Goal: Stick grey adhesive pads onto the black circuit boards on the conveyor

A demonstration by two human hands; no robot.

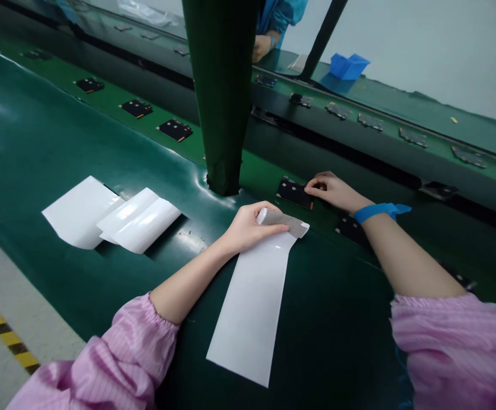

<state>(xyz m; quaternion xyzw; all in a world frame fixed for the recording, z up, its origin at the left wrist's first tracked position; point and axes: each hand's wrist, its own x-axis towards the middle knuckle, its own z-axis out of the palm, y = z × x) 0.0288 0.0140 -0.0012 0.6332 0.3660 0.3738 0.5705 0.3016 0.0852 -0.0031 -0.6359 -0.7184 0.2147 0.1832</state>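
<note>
My left hand (251, 228) is closed around the folded upper end of a long white sheet of backing paper (251, 307), thumb on top. A grey strip (291, 223) shows on the fold beside the thumb. The sheet's lower part hangs over the green mat toward me. My right hand (335, 191), with a blue band at the wrist, has thumb and fingers pinched together at the right edge of a flat black board (294, 192) with small pale squares. Whatever is between those fingertips is too small to make out. Another black board (352, 228) lies partly behind my right wrist.
A dark green post (222, 97) rises ahead of my hands. Curled white sheets (140, 219) lie on the mat at left. Several black boards (175, 130) line the green belt (256, 165). Across the line are a co-worker's hand (262, 48) and a blue bin (348, 66).
</note>
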